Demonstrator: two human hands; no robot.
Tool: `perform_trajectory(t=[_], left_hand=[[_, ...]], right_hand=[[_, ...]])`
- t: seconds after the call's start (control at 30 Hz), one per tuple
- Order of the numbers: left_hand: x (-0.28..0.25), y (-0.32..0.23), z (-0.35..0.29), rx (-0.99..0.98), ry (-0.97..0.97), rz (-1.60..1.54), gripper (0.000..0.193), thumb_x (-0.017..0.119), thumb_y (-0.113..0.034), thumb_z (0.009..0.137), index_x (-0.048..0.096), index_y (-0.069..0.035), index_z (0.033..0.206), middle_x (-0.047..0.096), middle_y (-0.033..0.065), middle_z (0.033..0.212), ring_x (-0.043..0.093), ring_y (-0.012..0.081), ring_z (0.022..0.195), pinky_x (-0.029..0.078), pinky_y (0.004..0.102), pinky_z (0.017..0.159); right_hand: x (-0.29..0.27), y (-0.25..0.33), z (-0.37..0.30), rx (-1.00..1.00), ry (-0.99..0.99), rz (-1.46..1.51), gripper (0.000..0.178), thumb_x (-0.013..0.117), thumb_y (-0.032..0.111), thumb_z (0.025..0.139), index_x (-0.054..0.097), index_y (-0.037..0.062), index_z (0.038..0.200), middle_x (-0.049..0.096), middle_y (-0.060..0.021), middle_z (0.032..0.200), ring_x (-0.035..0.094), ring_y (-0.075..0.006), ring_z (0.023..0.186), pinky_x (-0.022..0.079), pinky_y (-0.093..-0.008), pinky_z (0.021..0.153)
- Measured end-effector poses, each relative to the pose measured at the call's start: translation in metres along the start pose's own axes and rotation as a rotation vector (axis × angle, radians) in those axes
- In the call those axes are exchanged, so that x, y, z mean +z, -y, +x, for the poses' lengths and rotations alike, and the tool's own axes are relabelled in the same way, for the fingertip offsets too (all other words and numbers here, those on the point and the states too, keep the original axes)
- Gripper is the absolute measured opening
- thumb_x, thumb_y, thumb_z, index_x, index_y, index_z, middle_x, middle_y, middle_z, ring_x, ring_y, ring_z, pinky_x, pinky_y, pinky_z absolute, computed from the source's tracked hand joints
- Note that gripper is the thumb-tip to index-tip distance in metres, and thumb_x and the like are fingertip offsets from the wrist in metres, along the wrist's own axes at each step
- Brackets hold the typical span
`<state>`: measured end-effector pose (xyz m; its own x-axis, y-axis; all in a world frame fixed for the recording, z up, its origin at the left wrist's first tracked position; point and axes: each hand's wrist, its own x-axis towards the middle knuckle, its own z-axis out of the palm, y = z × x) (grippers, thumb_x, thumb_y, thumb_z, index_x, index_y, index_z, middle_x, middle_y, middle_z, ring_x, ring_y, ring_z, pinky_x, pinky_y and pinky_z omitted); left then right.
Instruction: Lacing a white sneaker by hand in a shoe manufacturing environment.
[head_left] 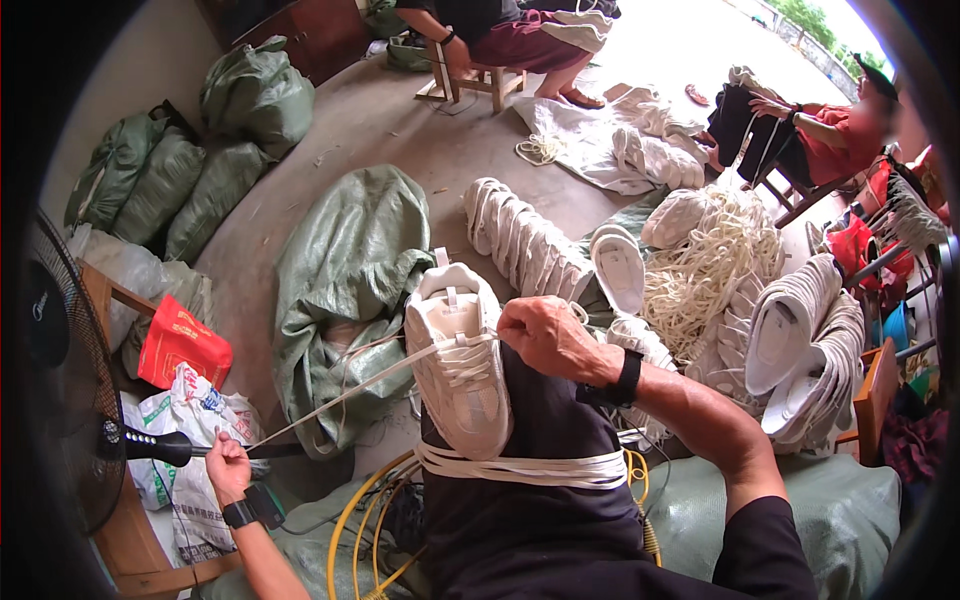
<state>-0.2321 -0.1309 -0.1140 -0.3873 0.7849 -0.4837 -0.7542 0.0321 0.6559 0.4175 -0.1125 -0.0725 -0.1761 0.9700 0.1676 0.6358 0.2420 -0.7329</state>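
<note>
A beige and white lace-up shoe rests on my thigh, toe toward me, its laces partly threaded across the tongue. One long pale shoelace runs taut from the shoe out to the lower left. My left hand is closed on the far part of that shoelace, well away from the shoe. Beside the shoe's right edge, my right hand pinches a short stretch of lace close to the eyelets. Several white laces are wrapped around my leg below the toe.
A tangled heap of laces lies right of a row of stacked shoes. Green woven sacks sit ahead and to the left. A fan stands at left, near a red bag. Two people sit farther off.
</note>
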Motion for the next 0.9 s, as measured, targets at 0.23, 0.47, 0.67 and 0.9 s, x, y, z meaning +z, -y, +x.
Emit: perform_trajectory(t=[0.23,0.47,0.67,0.9], left_hand=[[0.115,0.106,-0.038,-0.085,0.190,0.504,0.018,0.062,-0.009,0.100,0.062,-0.007,0.118,0.057,-0.0034,0.084,0.039,0.0025,0.054,0.031,0.0182,0.044],[0.203,0.182,-0.087,-0.093,0.457,0.782,0.022,0.065,-0.010,0.097,0.062,-0.001,0.117,0.059,-0.0019,0.083,0.037,-0.0002,0.052,0.028,0.0168,0.043],[0.243,0.223,-0.132,0.098,0.654,1.076,0.021,0.061,-0.017,0.100,0.070,0.001,0.102,0.067,0.0014,0.074,0.039,-0.0005,0.051,0.027,0.0178,0.043],[0.254,0.252,-0.141,0.261,0.883,1.202,0.020,0.060,-0.015,0.099,0.070,-0.001,0.088,0.058,-0.0040,0.065,0.044,0.0029,0.056,0.033,0.0217,0.051]], right_hand=[[-0.003,-0.003,0.001,-0.130,0.078,0.014,0.013,0.065,0.012,0.086,0.065,-0.0012,0.085,0.066,-0.0185,0.077,0.067,-0.0354,0.074,0.051,-0.0422,0.068],[-0.005,-0.006,0.018,0.175,0.207,0.336,0.017,0.061,0.013,0.084,0.065,-0.0024,0.080,0.067,-0.0234,0.076,0.066,-0.0406,0.072,0.051,-0.0440,0.066],[0.008,-0.006,0.002,-0.169,-0.031,0.076,0.014,0.066,0.013,0.088,0.063,-0.0006,0.088,0.065,-0.0179,0.074,0.066,-0.0356,0.072,0.050,-0.0422,0.065],[0.007,0.000,0.003,-0.033,0.008,0.111,0.014,0.065,0.014,0.088,0.066,-0.0004,0.087,0.068,-0.0226,0.078,0.068,-0.0412,0.077,0.052,-0.0476,0.067]])
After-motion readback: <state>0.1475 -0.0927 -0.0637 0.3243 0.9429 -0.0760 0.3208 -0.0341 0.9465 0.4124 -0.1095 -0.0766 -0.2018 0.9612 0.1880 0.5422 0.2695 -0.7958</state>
